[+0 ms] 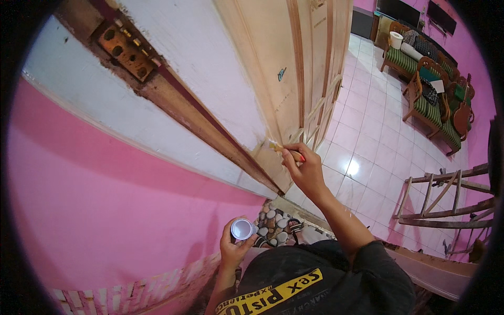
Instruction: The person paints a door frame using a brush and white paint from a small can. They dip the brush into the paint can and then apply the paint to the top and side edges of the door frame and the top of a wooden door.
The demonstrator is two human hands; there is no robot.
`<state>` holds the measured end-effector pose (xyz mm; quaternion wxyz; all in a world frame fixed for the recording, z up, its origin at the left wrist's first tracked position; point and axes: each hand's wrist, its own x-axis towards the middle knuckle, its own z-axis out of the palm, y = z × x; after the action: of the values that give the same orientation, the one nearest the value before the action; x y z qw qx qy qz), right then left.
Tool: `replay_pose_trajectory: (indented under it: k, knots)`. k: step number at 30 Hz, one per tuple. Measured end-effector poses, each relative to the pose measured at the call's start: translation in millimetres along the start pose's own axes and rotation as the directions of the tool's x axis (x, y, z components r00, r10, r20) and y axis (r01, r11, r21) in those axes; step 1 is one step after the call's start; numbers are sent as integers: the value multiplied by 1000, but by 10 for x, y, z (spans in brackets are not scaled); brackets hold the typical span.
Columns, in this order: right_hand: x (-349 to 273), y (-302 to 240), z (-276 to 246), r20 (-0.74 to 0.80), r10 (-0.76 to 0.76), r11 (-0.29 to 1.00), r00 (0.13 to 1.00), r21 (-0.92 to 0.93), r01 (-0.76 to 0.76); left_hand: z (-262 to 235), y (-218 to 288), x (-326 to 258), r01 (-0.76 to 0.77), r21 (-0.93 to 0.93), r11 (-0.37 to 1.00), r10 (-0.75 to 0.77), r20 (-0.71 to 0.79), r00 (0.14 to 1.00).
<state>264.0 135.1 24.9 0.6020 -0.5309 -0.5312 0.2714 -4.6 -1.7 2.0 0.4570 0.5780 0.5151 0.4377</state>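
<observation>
In my right hand (pixel 306 170) is a paintbrush (pixel 283 149), its handle with a red end gripped by closed fingers. The white-coated bristles touch the lower part of a wooden door (pixel 262 79), where white paint meets bare wood. White paint covers much of the door's hinge-side strip, while the panels toward the free edge are unpainted. Lower down, near the pink wall, my left hand (pixel 233 249) is wrapped round a small plastic cup (pixel 242 229). Pale, whitish paint shows inside the cup. A metal hinge (pixel 126 51) joins the door to its frame.
A white-painted door frame (pixel 131 110) runs beside the pink wall (pixel 115 199). A strip of pebbles (pixel 273 223) lies below my hands. On the tiled floor (pixel 362 142) stand a wooden ladder (pixel 446 199) and striped-cushion chairs (pixel 433 115). A guitar (pixel 463 118) leans there.
</observation>
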Motion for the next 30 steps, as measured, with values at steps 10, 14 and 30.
replay_pose_trajectory:
  k: [10,14,30]
  knots:
    - [132,-619,-198,-124,-200,976,972,67,209,37,95,164,-33,33,999,31,43,999]
    - [-26,-294,-150,-56,-164,979,985,-128,156,10,63,153,-42,33,999,40,44,998]
    - [-80,-341,2,-41,69,995,997,75,-66,31,-2,126,-27,-19,999,28,41,999]
